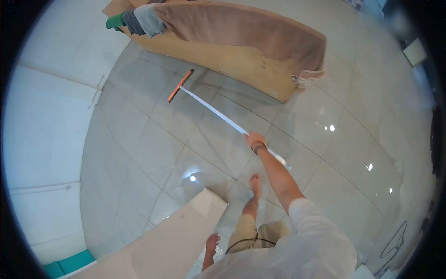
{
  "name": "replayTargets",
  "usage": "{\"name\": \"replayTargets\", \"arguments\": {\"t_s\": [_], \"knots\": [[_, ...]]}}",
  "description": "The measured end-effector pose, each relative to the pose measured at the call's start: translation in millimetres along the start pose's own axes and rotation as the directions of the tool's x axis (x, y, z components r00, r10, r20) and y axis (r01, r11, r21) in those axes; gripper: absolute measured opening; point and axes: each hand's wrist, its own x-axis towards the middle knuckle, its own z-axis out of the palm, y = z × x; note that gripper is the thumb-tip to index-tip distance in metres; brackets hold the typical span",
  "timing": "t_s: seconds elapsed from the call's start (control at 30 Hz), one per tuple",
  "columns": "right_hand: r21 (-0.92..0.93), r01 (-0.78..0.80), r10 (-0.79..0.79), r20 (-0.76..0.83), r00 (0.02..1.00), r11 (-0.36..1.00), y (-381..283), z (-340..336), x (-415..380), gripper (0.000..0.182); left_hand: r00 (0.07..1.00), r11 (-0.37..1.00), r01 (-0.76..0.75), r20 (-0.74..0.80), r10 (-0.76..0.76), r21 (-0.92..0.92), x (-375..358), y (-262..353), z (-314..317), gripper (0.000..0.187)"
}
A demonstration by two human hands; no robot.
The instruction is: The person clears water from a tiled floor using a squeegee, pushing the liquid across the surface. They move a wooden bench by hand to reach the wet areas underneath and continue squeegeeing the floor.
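Note:
A floor squeegee with an orange head point(180, 86) and a long pale pole point(211, 108) reaches out over the tiled floor. My right hand point(256, 139) is wrapped around the pole toward its upper end, and a short length of pole sticks out behind the hand. The squeegee head lies on the floor in front of the long tan bench point(209, 63). Down by my side, my left hand point(213, 242) hangs with its fingers loosely curled and nothing visible in it, beside the end of a pale board-like surface point(186, 223).
Brown cloth point(246, 25) drapes over the bench, with grey and green cloths point(116, 21) at its left end. My bare foot point(255, 182) stands on glossy grey tiles point(181, 125). A white wall point(46, 130) runs along the left. A cable point(395, 242) lies at lower right.

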Motion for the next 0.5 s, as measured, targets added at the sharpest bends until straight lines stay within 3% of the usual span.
{"name": "replayTargets", "arguments": {"t_s": [0.13,0.17,0.2,0.23,0.27,0.37,0.5], "knots": [[-0.003,0.111,-0.111,-0.081,0.991,0.994,-97.9,-11.0,121.4,0.04,0.988,0.982,0.124,-0.071,-0.135,-0.146,-13.9,-40.4,2.0,0.034],[0.018,0.12,-0.118,-0.091,0.989,0.993,-112.8,-9.8,141.8,0.039,0.99,0.925,0.135,0.087,-0.11,-0.355,41.6,-163.9,-35.9,0.032],[0.022,0.131,-0.128,-0.091,0.988,0.991,-128.0,-6.4,169.4,0.039,0.966,0.821,0.205,0.243,-0.083,-0.532,42.7,-144.9,-32.2,0.03],[0.021,0.147,-0.145,-0.075,0.987,0.989,-134.5,3.5,191.7,0.038,0.99,0.951,0.082,0.131,-0.044,-0.299,58.5,-182.4,-11.5,0.03],[0.016,0.165,-0.164,-0.06,0.985,0.986,-145.3,11.1,212.4,0.037,0.995,0.985,0.089,0.05,-0.082,-0.148,45.9,-146.6,9.9,0.031],[-0.042,0.189,-0.193,-0.14,0.971,0.981,-180.7,36.4,263.7,0.036,0.992,0.984,0.126,0.023,-0.124,-0.126,27.0,-84.3,41.4,0.031],[-0.22,0.177,-0.214,-0.156,0.964,0.959,-176.2,49.6,298.8,0.03,0.991,0.98,0.136,0.002,-0.137,-0.147,24.7,-75.0,43.7,0.033]]}}
